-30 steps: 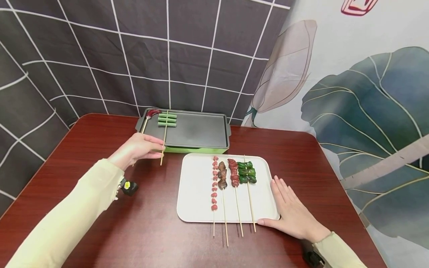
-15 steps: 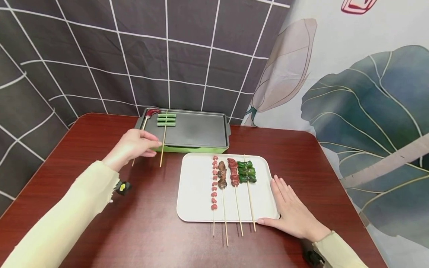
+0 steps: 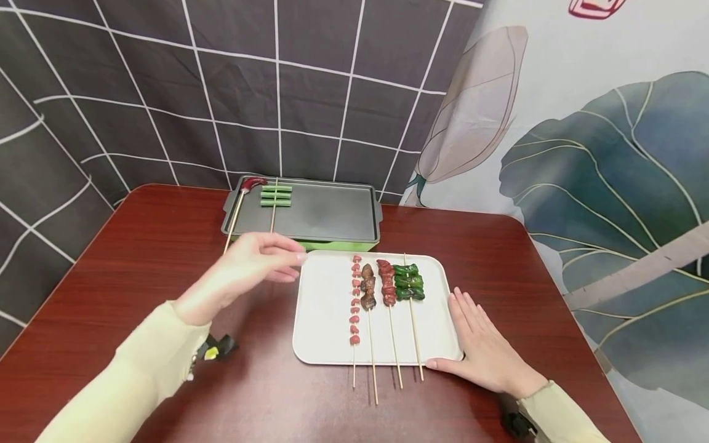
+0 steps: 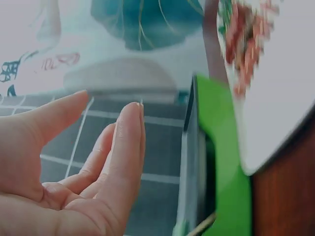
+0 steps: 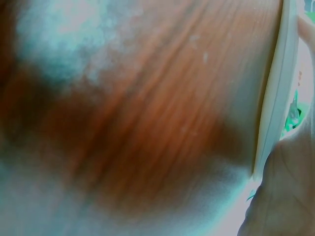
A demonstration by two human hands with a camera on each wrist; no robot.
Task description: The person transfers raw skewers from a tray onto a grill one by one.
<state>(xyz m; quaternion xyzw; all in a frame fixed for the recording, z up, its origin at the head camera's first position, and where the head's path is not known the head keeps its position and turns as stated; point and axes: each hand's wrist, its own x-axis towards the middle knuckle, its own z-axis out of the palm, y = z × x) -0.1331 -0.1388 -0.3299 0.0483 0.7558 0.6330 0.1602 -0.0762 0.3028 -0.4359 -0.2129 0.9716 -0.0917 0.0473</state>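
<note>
My left hand [image 3: 260, 261] hovers open and empty just left of the white tray [image 3: 324, 320], its fingers loosely extended; the left wrist view shows the fingers [image 4: 125, 142] straight with nothing in them. My right hand [image 3: 482, 344] lies flat on the table against the tray's right front corner. Several skewers lie on the tray: small red pieces [image 3: 354, 301], brown meat [image 3: 367, 287], red meat [image 3: 386, 283] and green peppers [image 3: 408, 282]. On the dark griddle [image 3: 321, 212] behind lie a green-vegetable skewer [image 3: 275, 195] and a red-sausage skewer [image 3: 250, 184].
The griddle has a green base [image 4: 221, 162] and stands at the back of the dark red wooden table [image 3: 138, 258]. A tiled-pattern backdrop and a leaf-print cloth hang behind. Skewer sticks overhang the tray's front edge.
My left hand let go of the green-vegetable skewer's stick and moved right toward the tray's left edge. The right hand stayed still.
</note>
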